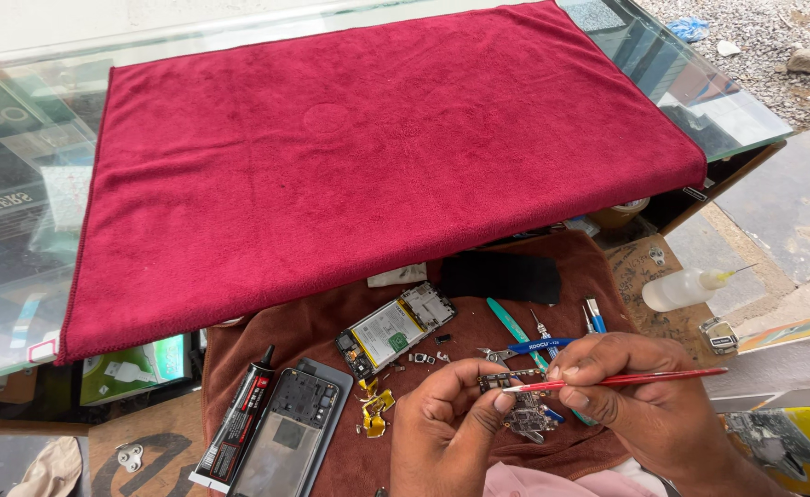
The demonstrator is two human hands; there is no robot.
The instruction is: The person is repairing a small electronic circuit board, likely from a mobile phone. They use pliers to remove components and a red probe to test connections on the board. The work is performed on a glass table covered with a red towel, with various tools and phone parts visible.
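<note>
Both hands' fingers clamp: left hand (446, 419) on circuit board (499, 379), right hand (639, 396) on red brush (621, 379).

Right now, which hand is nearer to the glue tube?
Left. The left hand is just right of the glue tube; the right hand, holding the red brush, is farther right.

Fuzzy matt red towel (368, 156); glossy glass counter (18, 138); translucent plastic squeeze bottle (681, 290); rough gravel ground (773, 37).
</note>
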